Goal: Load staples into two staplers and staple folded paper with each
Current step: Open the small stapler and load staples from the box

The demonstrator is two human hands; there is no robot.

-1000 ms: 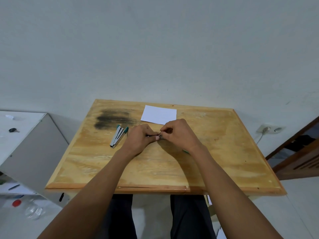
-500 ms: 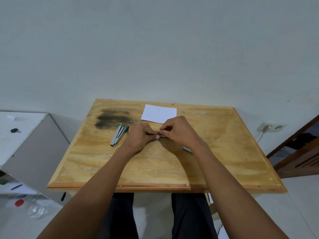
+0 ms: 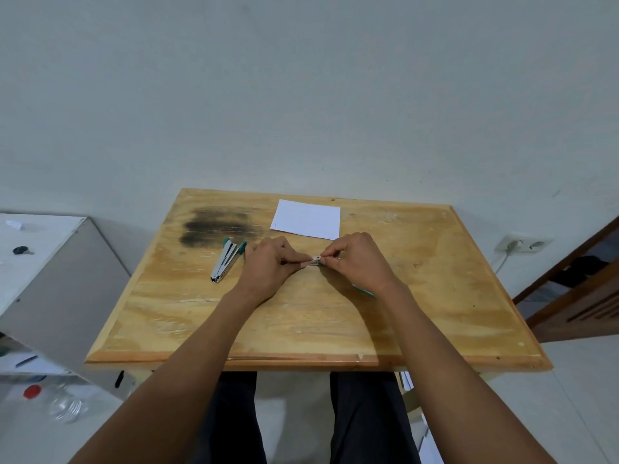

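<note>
A small silver staple strip (image 3: 315, 260) is pinched between the fingertips of my left hand (image 3: 273, 264) and my right hand (image 3: 356, 261) just above the middle of the wooden table (image 3: 301, 326). A silver stapler with green ends (image 3: 227, 259) lies opened out on the table left of my left hand. Under my right wrist a green tip of a second stapler (image 3: 363, 291) peeks out, mostly hidden. A folded white paper (image 3: 306, 218) lies flat behind my hands.
A dark scorch mark (image 3: 214, 226) stains the table's far left. A white cabinet (image 3: 43, 262) stands to the left, with a plastic bottle (image 3: 63, 405) on the floor beside it. A wall socket (image 3: 521, 244) and wooden door frame sit to the right.
My hands have drawn slightly apart, so the silver strip between the fingertips now shows. The stapler and paper have not moved.
</note>
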